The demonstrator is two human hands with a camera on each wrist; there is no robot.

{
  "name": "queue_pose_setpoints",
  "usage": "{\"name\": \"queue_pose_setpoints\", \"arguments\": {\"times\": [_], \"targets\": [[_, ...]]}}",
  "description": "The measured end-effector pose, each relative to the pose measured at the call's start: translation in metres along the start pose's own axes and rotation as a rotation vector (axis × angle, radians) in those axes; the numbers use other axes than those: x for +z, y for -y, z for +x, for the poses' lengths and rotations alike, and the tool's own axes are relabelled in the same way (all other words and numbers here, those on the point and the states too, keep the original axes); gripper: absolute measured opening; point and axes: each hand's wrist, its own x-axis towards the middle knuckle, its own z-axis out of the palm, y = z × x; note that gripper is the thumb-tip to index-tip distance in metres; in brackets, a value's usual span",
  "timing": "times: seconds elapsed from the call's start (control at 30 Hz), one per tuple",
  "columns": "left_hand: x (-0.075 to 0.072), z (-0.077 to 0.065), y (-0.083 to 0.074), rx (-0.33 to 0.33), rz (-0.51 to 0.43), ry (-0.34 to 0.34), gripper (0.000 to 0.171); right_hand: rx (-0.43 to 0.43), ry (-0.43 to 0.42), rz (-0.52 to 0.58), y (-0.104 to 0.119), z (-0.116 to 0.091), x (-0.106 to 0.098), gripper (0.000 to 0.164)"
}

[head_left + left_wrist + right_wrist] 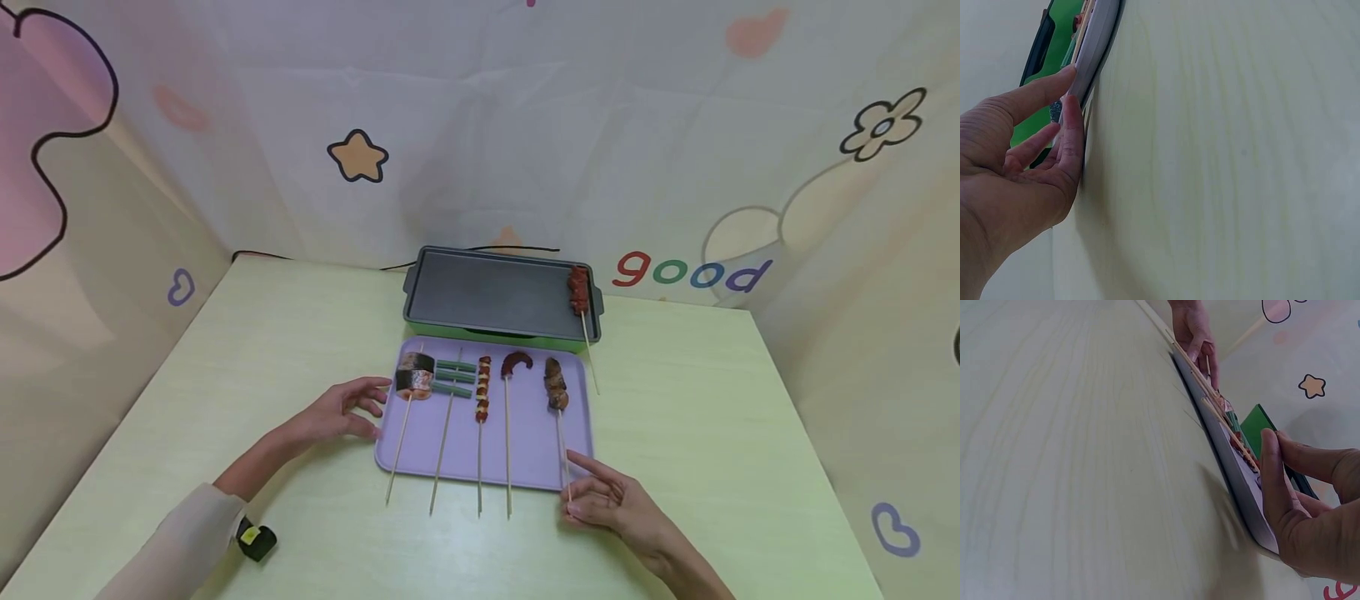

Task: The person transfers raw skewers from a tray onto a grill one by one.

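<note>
On a lilac tray [532,458] several skewers lie side by side, their sticks reaching over its front edge. At the tray's left edge my left hand [341,410] touches the rim with loosely bent, spread fingers, close to a skewer of dark-skinned fish-like chunks [415,375]. My right hand [611,504] is at the tray's front right corner. Its thumb and fingers pinch the lower stick of a skewer with brown chunks [555,383]. Between them lie skewers of green bean-like pieces [453,377], small red and pale pieces [483,387], and a curled dark red tentacle [516,363].
Behind the tray stands a grey-topped green griddle [487,292]. A skewer of red chunks [578,290] lies on its right side, the stick jutting forward over the edge. A patterned curtain [465,125] hangs behind the pale table [697,417].
</note>
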Motion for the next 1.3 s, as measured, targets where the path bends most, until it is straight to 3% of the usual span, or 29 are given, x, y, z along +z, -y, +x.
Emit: {"name": "queue_pose_setpoints", "arguments": {"times": [0.53, 1.3], "targets": [[-0.001, -0.002, 0.001, -0.003, -0.007, -0.005, 0.074, -0.053, 0.069, 0.033, 0.002, -0.005, -0.002, 0.068], [-0.001, -0.002, 0.000, 0.004, -0.019, 0.004, 0.074, -0.072, 0.105, 0.011, 0.020, -0.013, 0.010, 0.070]]}}
